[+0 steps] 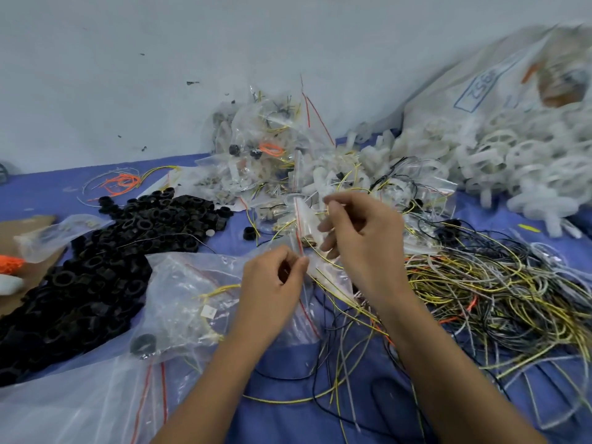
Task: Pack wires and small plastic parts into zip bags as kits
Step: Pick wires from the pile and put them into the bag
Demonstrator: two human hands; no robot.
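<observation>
Left hand (272, 277) pinched the zip bag (306, 225) at its red-striped edge; right hand (358, 232) pinched its upper part, other fingers loose.

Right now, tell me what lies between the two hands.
Head view: a small zip bag with a red strip, pinched by the left hand and right hand.

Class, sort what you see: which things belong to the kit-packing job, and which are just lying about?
Job:
- zip bag held in both hands
- wire tangle
- black plastic rings
- white plastic parts
- filled bags

Lying about:
- brown cardboard
- printed white sack
</observation>
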